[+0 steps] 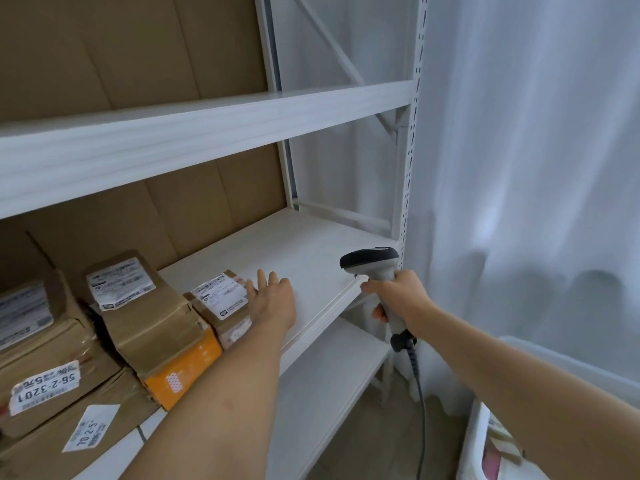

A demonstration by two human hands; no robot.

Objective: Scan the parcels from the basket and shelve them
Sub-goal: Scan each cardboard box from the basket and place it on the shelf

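My left hand [273, 299], fingers released, touches the small parcel [221, 306] at the shelf's [311, 251] front edge; a nudge could topple it, while my right hand [398, 296] grasps the scanner [372, 263].

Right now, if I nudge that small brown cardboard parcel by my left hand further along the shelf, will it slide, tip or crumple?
The small brown cardboard parcel will probably slide, since it lies flat on the smooth white metal shelf. It looks low and squat, so tipping seems unlikely. Its taped cardboard should stay fairly stiff under the open left hand, though its weight can't be judged.
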